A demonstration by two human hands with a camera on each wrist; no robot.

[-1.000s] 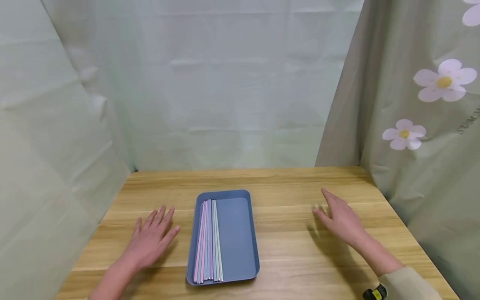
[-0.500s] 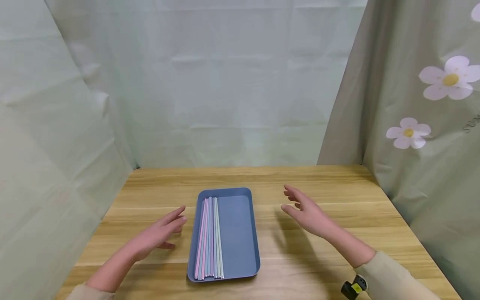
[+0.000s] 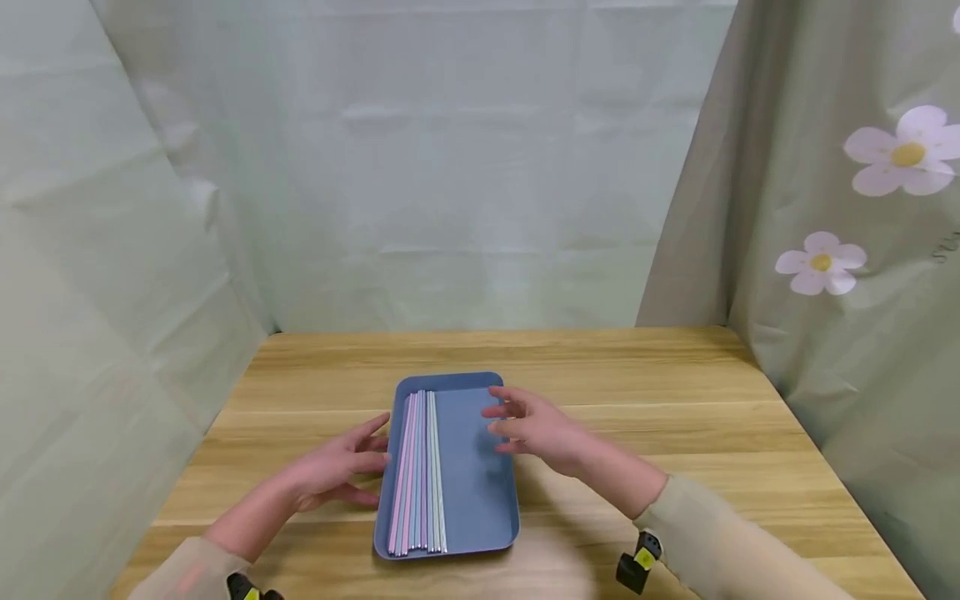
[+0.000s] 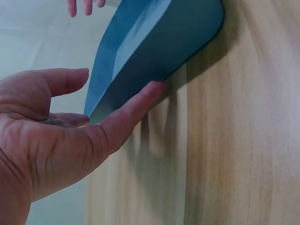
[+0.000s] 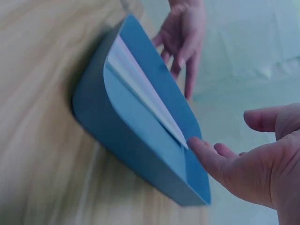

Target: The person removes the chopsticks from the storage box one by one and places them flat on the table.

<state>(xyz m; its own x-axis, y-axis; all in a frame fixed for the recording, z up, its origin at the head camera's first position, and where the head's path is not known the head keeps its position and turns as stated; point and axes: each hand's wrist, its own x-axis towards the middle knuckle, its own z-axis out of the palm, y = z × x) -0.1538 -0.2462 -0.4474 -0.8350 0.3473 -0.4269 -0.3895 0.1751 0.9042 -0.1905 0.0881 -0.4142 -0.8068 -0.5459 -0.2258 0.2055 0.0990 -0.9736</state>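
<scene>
- Wooden table (image 3: 600,367): blue tray (image 3: 476,500) on it, between hands.
- Right forearm (image 3: 618,477) slants in; right hand (image 3: 538,429), fingers apart, above tray's right rim.
- Left hand (image 3: 333,471): fingers apart, at left wall, contact unclear.
- Chopsticks (image 3: 418,475): tray's left half.

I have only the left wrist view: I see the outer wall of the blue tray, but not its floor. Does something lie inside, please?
Observer: Yes, several long, thin sticks in pastel colours lie side by side in the tray.
Operator: Do they occupy the whole width?
Observer: No. The head view shows them all along the person's left side of the tray; no stick lies on the right part.
Operator: And what is happening at the right edge?
Observer: In the head view, the right grip overlaps that edge and holds nothing. I cannot tell if it touches the tray.
</scene>
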